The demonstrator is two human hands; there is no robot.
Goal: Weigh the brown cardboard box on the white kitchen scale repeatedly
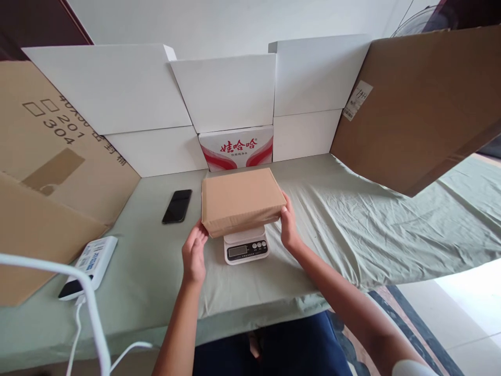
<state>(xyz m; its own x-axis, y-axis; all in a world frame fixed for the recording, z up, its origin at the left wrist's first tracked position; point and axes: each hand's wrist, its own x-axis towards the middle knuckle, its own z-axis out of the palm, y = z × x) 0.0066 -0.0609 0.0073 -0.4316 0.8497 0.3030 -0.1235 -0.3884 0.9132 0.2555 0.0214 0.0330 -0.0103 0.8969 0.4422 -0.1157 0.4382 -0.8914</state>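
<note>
The brown cardboard box (240,201) sits flat on top of the small white kitchen scale (246,245), covering its platform so only the scale's front panel with display and buttons peeks out below the box's near edge. The left hand (194,254) is at the box's near left corner, fingers loosely curled with the tips touching the corner, not wrapped around it. The right hand (288,225) presses against the box's right side, fingers laid along that edge, thumb on the near face. So both hands steady the box between them, fingers neither spread wide nor clenched.

Just beyond the left fingertips, further out on the pale green cloth (352,219), lies a black phone (177,206), face down or dark, well clear of the box. Farther left of that hand sits a white power bank (91,265) with a white cable (78,324) trailing off it. Straight ahead of the fingers, past the box, a red-and-white printed carton (236,147) stands against white boxes (223,91). Big brown cardboard sheets (422,99) lean at both sides.
</note>
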